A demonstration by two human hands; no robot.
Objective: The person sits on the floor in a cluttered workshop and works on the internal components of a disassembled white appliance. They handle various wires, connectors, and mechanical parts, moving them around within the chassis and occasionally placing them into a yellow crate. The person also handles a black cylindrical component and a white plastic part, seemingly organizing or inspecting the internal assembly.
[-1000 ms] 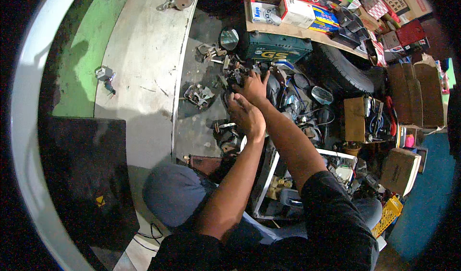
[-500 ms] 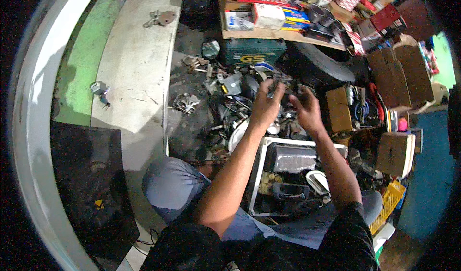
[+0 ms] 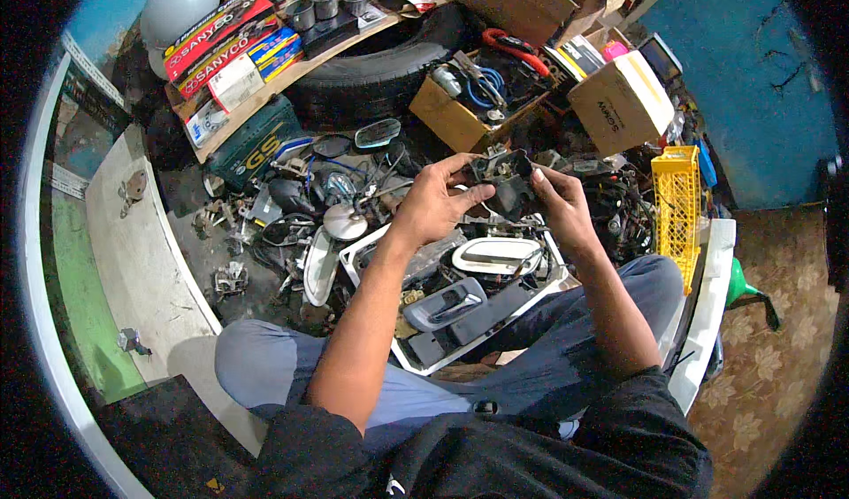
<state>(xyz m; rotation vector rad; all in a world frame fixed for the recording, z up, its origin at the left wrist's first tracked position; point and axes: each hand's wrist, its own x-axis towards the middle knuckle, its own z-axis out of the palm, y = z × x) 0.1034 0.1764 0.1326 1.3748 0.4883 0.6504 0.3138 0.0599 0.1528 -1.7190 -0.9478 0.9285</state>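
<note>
A small dark part with irregular edges and fittings (image 3: 509, 185) is held up over a white-rimmed tray (image 3: 416, 364) of assorted pieces. My left hand (image 3: 439, 203) grips its left side with thumb and curled fingers, and my right hand (image 3: 563, 205) grips its right side, thumb near the top edge. Beneath them in the tray lie a grey handle piece (image 3: 447, 304) and white oval pieces (image 3: 495, 253). A round disc (image 3: 345, 222), a mirror (image 3: 377, 133) and several jumbled parts lie around the tray.
A board with boxes (image 3: 232, 79) and metal cups sits above a tyre (image 3: 354, 88) and green battery (image 3: 252, 145). A cardboard box of tools (image 3: 447, 114) stands behind my hands, a yellow basket (image 3: 674, 216) to the right, a pale board (image 3: 146, 251) at left. My legs flank the tray.
My hands have come back from the pile of parts and now hold the dark part between them, nearer my body. The view has turned toward the right.
</note>
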